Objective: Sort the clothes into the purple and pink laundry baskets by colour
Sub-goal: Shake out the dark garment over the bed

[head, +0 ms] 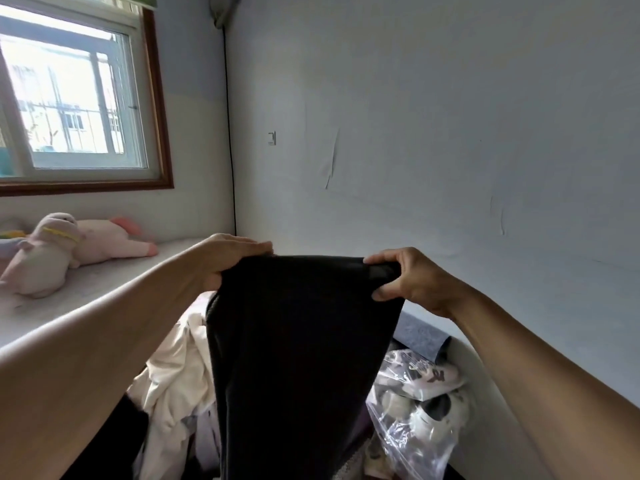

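Head view shows you holding a black garment (298, 358) up in front of you, stretched between both hands just above the pile of pale clothes (176, 368) below. Your left hand (228, 259) grips the top edge at one corner, thumb tucked under the cloth and the other fingers lying over it; your right hand (412, 280) has its fingers curled round a bunched fold at the opposite corner. The cloth hangs straight down and out of the bottom of the frame, so it looks soft, limp and light, with no stiffness to keep a shape. That top edge seems the best place to hold it, since anything lower would let it fold and trail. Neither the purple nor the pink laundry basket is in sight, so you will have to look for the one taking dark things. A clear plastic bag (415, 420) of shoes lies close beside the hanging cloth.
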`<state>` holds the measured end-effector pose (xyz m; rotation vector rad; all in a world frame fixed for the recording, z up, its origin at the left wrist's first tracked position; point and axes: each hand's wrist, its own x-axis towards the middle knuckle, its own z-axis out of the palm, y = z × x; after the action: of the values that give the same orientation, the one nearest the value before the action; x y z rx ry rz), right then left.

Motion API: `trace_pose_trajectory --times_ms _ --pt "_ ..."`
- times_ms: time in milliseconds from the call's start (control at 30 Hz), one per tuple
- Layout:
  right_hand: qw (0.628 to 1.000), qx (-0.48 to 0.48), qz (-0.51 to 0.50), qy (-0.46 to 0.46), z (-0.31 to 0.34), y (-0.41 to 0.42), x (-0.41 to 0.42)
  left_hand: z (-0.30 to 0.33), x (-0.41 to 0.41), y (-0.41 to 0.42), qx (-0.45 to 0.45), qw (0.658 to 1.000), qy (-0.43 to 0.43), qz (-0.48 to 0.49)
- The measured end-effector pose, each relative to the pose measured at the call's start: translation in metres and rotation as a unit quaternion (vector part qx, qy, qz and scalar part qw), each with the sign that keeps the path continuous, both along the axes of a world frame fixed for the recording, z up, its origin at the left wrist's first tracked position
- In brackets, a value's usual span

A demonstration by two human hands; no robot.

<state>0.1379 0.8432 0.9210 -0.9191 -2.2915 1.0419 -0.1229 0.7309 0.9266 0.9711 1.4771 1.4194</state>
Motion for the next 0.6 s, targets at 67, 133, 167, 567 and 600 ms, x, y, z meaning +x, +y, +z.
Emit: trace_pose_trajectory --times_ms 67,133,167,567,600 --pt "0.984 0.147 -0.059 -0.082 -0.004 0.002 -0.006 0.002 -0.001 -0.007 -0.062 0.985 0.135 -0.084" --pt "0.966 0.221 -0.105 -0.087 -0.007 0.005 -0.01 0.001 0.003 -0.013 -0.125 0.926 0.327 -0.143" --pt "0.962 0.233 -0.12 -0.079 -0.008 0.009 -0.009 -0.002 0.004 -0.013 -0.142 0.888 0.413 -0.144" --pt "0.859 -0.284 -0.204 0.374 -0.002 0.014 -0.017 -0.015 0.02 -0.015 0.102 0.968 -0.229 -0.013" --pt "0.834 -0.321 -0.203 0.4 -0.001 0.017 -0.021 -0.021 0.026 -0.016 0.105 0.967 -0.23 -0.042"
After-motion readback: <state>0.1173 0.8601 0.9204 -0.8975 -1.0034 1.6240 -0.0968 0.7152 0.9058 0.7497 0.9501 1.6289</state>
